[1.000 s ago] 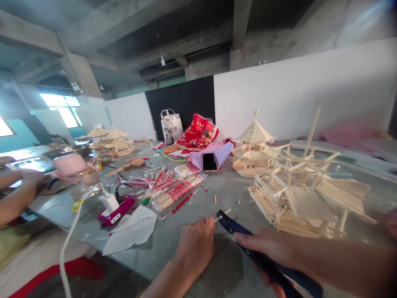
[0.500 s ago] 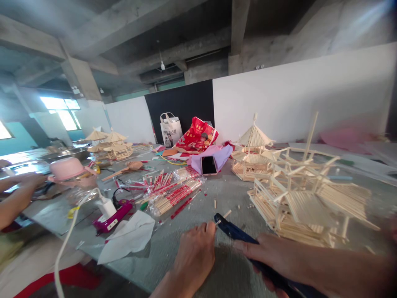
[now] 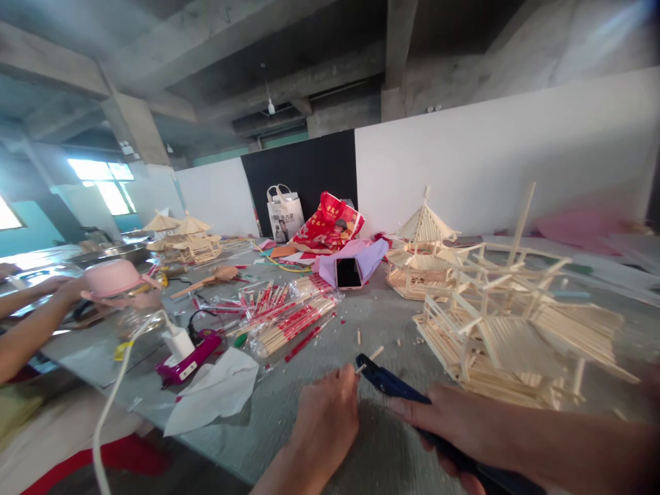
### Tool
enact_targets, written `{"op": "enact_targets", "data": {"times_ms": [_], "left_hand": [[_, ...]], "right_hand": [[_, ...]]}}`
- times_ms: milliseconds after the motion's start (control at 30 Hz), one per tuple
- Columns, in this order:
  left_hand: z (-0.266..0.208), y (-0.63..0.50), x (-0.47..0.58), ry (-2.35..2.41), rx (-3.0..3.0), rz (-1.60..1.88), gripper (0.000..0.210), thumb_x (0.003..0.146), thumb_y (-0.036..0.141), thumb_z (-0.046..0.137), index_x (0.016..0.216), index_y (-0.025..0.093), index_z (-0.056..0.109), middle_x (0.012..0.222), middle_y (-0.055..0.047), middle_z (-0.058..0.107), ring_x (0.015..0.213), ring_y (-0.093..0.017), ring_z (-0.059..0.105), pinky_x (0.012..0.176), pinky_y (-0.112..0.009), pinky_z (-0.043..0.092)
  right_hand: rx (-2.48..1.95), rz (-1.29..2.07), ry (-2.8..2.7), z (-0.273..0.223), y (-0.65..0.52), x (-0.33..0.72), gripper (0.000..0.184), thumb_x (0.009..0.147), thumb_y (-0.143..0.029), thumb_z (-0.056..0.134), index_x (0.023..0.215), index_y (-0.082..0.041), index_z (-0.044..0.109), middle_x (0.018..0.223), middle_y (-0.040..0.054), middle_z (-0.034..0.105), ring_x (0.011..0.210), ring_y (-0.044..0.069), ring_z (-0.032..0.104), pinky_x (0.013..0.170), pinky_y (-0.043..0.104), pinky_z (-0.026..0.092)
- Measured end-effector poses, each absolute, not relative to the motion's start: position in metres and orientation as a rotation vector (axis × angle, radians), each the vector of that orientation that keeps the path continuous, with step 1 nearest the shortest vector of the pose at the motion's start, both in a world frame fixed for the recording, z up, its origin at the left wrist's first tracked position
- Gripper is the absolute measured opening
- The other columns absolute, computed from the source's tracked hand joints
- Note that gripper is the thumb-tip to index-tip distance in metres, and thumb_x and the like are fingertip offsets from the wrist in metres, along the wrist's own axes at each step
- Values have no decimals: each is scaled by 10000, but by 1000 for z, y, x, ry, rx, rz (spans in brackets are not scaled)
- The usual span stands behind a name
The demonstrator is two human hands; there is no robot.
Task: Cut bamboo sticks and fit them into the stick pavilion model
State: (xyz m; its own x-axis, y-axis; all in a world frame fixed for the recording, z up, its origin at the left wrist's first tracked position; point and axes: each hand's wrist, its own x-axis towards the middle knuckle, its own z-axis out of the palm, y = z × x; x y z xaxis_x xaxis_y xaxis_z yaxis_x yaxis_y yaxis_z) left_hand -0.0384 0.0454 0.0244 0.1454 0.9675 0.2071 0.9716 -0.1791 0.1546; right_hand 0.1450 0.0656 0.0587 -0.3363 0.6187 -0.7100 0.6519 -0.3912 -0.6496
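My left hand (image 3: pixel 328 418) is closed in a pinch on a thin wooden stick (image 3: pixel 378 351). The stick lies across the jaws of a dark blue hand cutter (image 3: pixel 392 386), and a short pale length shows on the jaws' far side. Wrapped around the cutter's handles is my right hand (image 3: pixel 451 430), its lower fingers partly hidden. Just right of the cutter stands a half-built pavilion model (image 3: pixel 508 347) of wooden sticks. A small cut stick piece (image 3: pixel 359 337) lies on the grey table beyond the jaws.
Bundles of red-wrapped chopsticks (image 3: pixel 296 328) lie beyond my left hand. A phone (image 3: pixel 348 272) leans on purple paper. A purple power strip (image 3: pixel 188 357) and white paper (image 3: pixel 214 392) are at left. A roofed pavilion model (image 3: pixel 423 230) stands behind. Another person's arm (image 3: pixel 36 326) reaches in at far left.
Both hands, the stick and the cutter stay almost in place. The view has shifted very slightly. At far left, the other person's hand has moved a little to the right.
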Motion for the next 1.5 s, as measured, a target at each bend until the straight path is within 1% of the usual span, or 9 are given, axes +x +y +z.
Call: {"op": "enact_targets", "data": {"times_ms": [167, 300, 500, 733, 967, 1100, 1200, 1367, 1500], "left_hand": [[24, 46, -38, -2018, -2383, -446, 256, 897, 248, 265, 799, 207, 497, 700, -16, 652, 635, -170, 626, 495, -251, 285], [24, 47, -38, -2045, -2369, -446, 253, 897, 246, 266, 806, 206, 499, 696, -16, 654, 630, -168, 626, 495, -250, 274], [24, 48, -39, -2061, -2379, -463, 252, 898, 254, 266, 800, 205, 493, 696, -14, 655, 636, -156, 626, 501, -250, 274], [19, 48, -41, -2012, -2356, -455, 240, 893, 252, 265, 796, 210, 480, 686, -9, 658, 630, -173, 629, 488, -259, 265], [22, 48, -41, -2033, -2374, -428, 265, 898, 257, 245, 804, 199, 486, 692, -24, 660, 648, -173, 630, 509, -257, 289], [22, 47, -42, -2032, -2331, -466, 261, 900, 260, 241, 797, 207, 475, 689, -10, 652, 637, -171, 626, 498, -256, 286], [22, 45, -42, -2026, -2300, -454, 246, 897, 245, 251, 805, 215, 478, 694, -4, 641, 641, -175, 620, 501, -254, 293], [20, 43, -39, -1958, -2293, -446, 216, 878, 180, 277, 810, 218, 479, 737, -5, 618, 670, -174, 600, 534, -253, 317], [20, 44, -40, -1952, -2303, -439, 201, 862, 151, 295, 812, 212, 480, 738, -11, 612, 677, -172, 593, 547, -250, 330]], "right_hand": [[1765, -1906, 1743, 53, 67, 148, 395, 853, -483, 286, 673, -169, 444, 442, -15, 471, 278, 86, 409, 267, 229, 405], [1746, -1939, 1750, 50, 68, 148, 395, 852, -473, 287, 651, -170, 441, 436, -16, 469, 270, 81, 401, 253, 217, 394], [1740, -1926, 1721, 52, 69, 147, 405, 867, -457, 260, 645, -167, 434, 428, -9, 467, 270, 91, 418, 270, 239, 417], [1719, -1964, 1731, 47, 71, 147, 385, 864, -438, 279, 643, -164, 436, 430, 0, 473, 263, 100, 419, 265, 253, 416], [1779, -1873, 1787, 52, 71, 139, 373, 843, -454, 330, 645, -158, 441, 402, -24, 443, 254, 86, 385, 234, 228, 383], [1811, -1926, 1753, 56, 70, 140, 382, 860, -442, 289, 643, -158, 426, 419, -21, 445, 257, 83, 392, 241, 227, 386], [1833, -1902, 1732, 59, 68, 142, 379, 874, -419, 267, 650, -158, 426, 433, -16, 454, 263, 85, 402, 256, 226, 394], [1821, -1881, 1754, 56, 68, 145, 359, 844, -459, 360, 643, -170, 427, 422, -27, 474, 269, 94, 414, 266, 231, 402], [1814, -1851, 1796, 49, 70, 145, 379, 839, -470, 358, 614, -172, 425, 399, -29, 471, 254, 104, 412, 256, 248, 401]]}}
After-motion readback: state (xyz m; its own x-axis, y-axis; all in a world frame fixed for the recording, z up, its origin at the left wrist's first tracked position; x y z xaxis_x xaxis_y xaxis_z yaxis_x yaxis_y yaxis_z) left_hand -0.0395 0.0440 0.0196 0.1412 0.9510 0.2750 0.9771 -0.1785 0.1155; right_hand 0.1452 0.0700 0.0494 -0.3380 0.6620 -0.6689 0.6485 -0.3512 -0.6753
